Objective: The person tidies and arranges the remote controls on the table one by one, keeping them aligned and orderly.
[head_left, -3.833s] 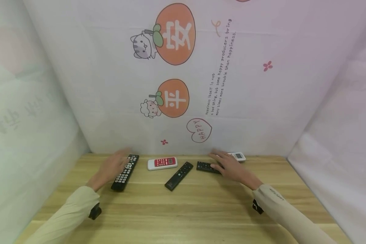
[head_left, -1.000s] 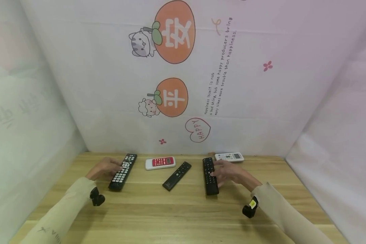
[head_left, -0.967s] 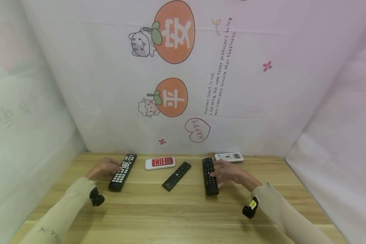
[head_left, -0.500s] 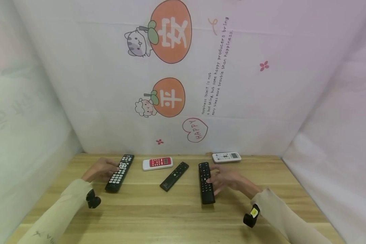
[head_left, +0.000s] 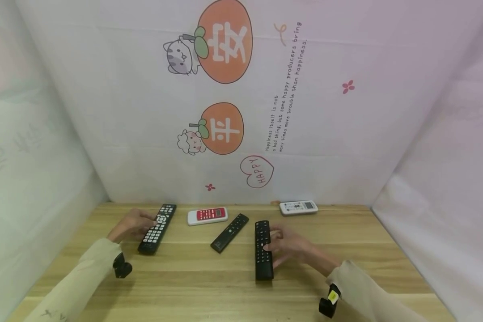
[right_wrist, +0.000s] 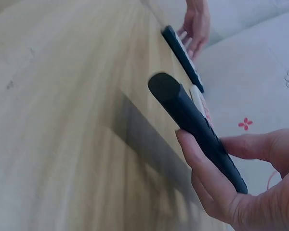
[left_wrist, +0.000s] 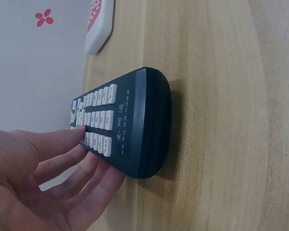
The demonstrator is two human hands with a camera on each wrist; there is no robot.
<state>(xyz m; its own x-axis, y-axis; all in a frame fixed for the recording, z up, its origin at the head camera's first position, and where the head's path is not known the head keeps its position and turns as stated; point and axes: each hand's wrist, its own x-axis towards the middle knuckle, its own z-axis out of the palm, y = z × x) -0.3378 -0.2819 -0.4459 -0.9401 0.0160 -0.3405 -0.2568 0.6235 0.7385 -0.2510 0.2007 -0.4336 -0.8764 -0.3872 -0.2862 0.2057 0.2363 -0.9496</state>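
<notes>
Right wrist, fingers [right_wrist: 209, 173] pinching rounded remote [right_wrist: 197, 122], woodgrain [right_wrist: 62, 120]

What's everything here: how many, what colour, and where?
White-buttoned remote: one, black, in the left hand
Red-faced remote: one, white, back left
Slim remote: one, black, diagonal, centre
Dark-buttoned remote: one, black, in the right hand
White remote: one, white, back right
Small patch: one, brown, beside it, unclear what
Table: one, pale wood, beneath
Sheeting: count unclear, white, back and sides
Fruit prints: two, orange, back sheeting
Animal prints: two, white and grey, beside fruits
Heart print: one, red outline, below fruits
Flower prints: two, red, back sheeting
Text: three lines, dark, beside fruits
Wrist cameras: two, black, both wrists
Sleeves: two, beige, both arms
Left hand: one, bare, far left
Right hand: one, bare, centre right
</notes>
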